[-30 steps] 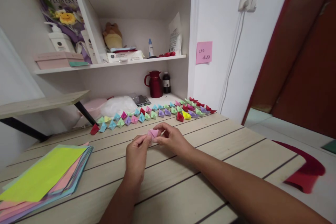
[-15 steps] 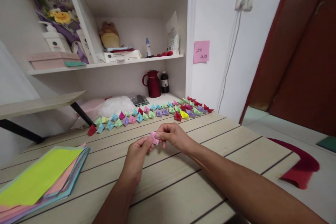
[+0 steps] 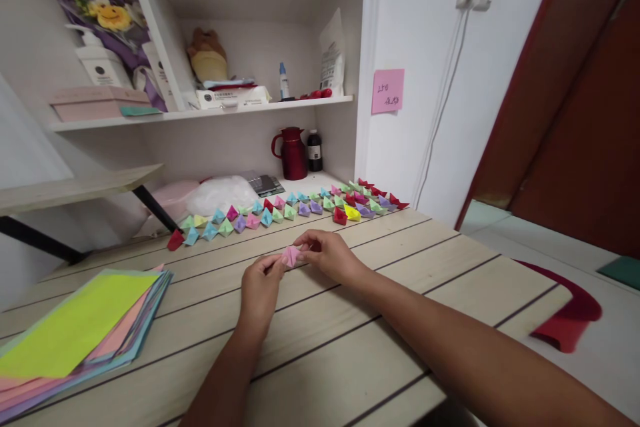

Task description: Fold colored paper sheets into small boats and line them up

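Observation:
Between my two hands is a small pink folded paper (image 3: 291, 256), now showing a pointed boat-like shape with a middle crease. My left hand (image 3: 261, 283) pinches its left side between thumb and fingers. On its right side, my right hand (image 3: 327, 255) grips it the same way, fingers curled behind. Both hands are just above the slatted wooden table (image 3: 345, 327). Beyond them stand rows of small folded paper boats in many colours, among them a yellow boat (image 3: 351, 213) and a red boat (image 3: 339, 215).
A stack of coloured paper (image 3: 85, 327) lies at the table's left. Behind the boats are a clear plastic bag (image 3: 223, 195), a dark red jug (image 3: 293, 153) and a dark bottle (image 3: 315, 151). A small raised wooden shelf (image 3: 75, 190) stands at left.
The pink paper has turned and spread into a wider, pointed shape between my fingers. My hands have shifted slightly, and the camera view has tilted a little.

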The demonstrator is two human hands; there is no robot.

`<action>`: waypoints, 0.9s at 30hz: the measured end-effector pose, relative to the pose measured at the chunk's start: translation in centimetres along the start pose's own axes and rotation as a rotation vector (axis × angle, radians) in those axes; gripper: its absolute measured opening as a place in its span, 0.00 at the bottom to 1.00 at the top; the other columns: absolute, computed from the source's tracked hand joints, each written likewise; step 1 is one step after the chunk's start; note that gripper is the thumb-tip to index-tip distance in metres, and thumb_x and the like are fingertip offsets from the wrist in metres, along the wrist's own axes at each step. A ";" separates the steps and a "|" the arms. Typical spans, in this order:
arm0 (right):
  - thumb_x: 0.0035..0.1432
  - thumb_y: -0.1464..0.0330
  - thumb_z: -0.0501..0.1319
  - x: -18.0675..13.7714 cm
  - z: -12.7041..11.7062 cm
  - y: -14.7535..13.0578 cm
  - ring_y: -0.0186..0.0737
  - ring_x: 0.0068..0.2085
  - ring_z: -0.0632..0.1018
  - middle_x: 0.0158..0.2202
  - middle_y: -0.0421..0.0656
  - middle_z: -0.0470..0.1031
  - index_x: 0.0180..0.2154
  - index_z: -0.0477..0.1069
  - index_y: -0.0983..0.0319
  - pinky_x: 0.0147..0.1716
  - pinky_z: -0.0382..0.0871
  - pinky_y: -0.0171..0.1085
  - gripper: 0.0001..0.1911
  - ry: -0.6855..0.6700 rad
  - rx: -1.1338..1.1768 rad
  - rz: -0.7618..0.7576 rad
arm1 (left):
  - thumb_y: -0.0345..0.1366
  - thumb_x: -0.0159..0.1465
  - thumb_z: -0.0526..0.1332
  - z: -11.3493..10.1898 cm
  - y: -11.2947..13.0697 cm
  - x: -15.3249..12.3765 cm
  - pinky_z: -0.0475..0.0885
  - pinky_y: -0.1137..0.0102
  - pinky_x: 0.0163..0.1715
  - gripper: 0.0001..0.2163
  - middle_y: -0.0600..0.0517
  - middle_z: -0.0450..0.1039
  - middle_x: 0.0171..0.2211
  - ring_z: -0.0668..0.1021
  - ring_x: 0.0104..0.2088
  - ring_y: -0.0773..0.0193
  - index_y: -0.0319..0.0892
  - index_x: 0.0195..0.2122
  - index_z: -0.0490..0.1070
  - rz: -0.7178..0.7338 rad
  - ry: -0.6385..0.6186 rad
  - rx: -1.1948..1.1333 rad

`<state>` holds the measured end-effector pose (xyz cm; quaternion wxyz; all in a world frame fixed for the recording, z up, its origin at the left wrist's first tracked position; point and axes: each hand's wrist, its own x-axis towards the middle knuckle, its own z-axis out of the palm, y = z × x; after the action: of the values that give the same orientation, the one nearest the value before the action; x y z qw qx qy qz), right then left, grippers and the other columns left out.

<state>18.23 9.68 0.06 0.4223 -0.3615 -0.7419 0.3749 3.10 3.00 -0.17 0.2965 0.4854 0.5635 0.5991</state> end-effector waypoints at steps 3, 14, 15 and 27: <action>0.49 0.69 0.65 0.1 -0.1 0.1 0.35 0.31 0.73 0.31 0.40 0.76 0.33 0.76 0.62 0.33 0.66 0.35 0.06 -0.004 0.020 -0.016 | 0.35 0.50 0.68 0.0 0.0 0.0 0.66 0.70 0.33 0.04 0.49 0.78 0.28 0.75 0.32 0.58 0.44 0.27 0.81 0.029 0.001 -0.006; 0.50 0.73 0.65 0.3 -0.5 0.6 0.37 0.33 0.73 0.30 0.41 0.75 0.28 0.77 0.62 0.34 0.63 0.34 0.02 -0.003 -0.172 -0.014 | 0.35 0.48 0.69 0.0 -0.8 0.6 0.70 0.64 0.43 0.12 0.49 0.71 0.38 0.75 0.36 0.59 0.45 0.36 0.80 0.167 0.113 0.158; 0.49 0.73 0.65 0.2 -0.5 0.6 0.36 0.33 0.73 0.30 0.41 0.75 0.28 0.77 0.62 0.34 0.63 0.34 0.02 -0.007 -0.175 -0.011 | 0.36 0.50 0.67 -0.1 -0.8 0.6 0.71 0.63 0.43 0.11 0.48 0.71 0.38 0.76 0.37 0.59 0.45 0.36 0.80 0.185 0.108 0.213; 0.50 0.73 0.66 -0.2 -0.1 0.1 0.35 0.34 0.73 0.31 0.41 0.75 0.29 0.77 0.62 0.34 0.64 0.32 0.02 -0.070 -0.196 -0.017 | 0.34 0.55 0.63 0.1 -0.5 0.8 0.72 0.69 0.35 0.04 0.51 0.78 0.30 0.78 0.31 0.63 0.43 0.27 0.78 0.242 0.028 0.374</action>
<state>18.38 9.59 -0.03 0.3619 -0.3813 -0.7924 0.3095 2.86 3.85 -0.44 0.1193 0.5876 0.6067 0.5219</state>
